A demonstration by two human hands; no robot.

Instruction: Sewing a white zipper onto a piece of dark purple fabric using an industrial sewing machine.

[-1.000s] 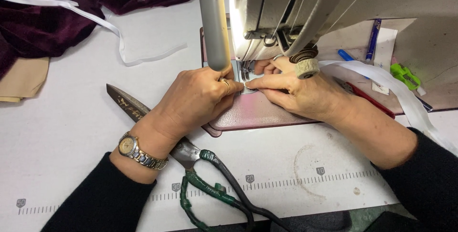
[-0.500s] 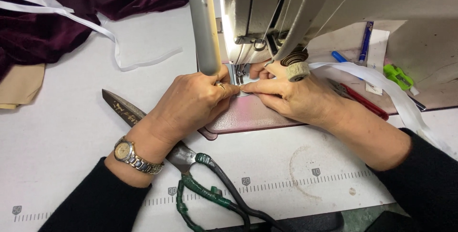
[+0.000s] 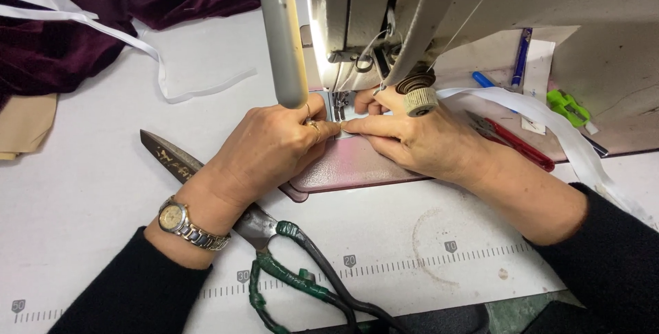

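Since the earlier frames the view has shifted a little, and the two hands have been drawn closer under the head of the grey industrial sewing machine (image 3: 439, 4), the fingertips now meeting right at the metal presser foot (image 3: 340, 105). The left hand (image 3: 271, 148) lies flat on the machine bed, its fingers curled down and pressed onto a narrow strip of white tape (image 3: 348, 128). The right hand (image 3: 419, 138) pinches the same strip between thumb and forefinger, just beside the foot. So both hands are closed on the strip, which is held at the needle on the pinkish plate of the machine bed (image 3: 357, 169); its loose length (image 3: 549, 118) trails away to the right across the table.

The step in hand is judged to be the lining-up of the tape end under the foot before stitching. The next move would call for the strip to be kept flat and straight, with the fingertips kept clear of the needle.

Large shears with green-wrapped handles (image 3: 274, 238) lie partly under the left wrist, which carries a metal wristwatch (image 3: 180, 221). Dark burgundy velvet cloth (image 3: 62, 39) is heaped at the far left, and red-handled pliers (image 3: 515, 145) lie behind the right hand.
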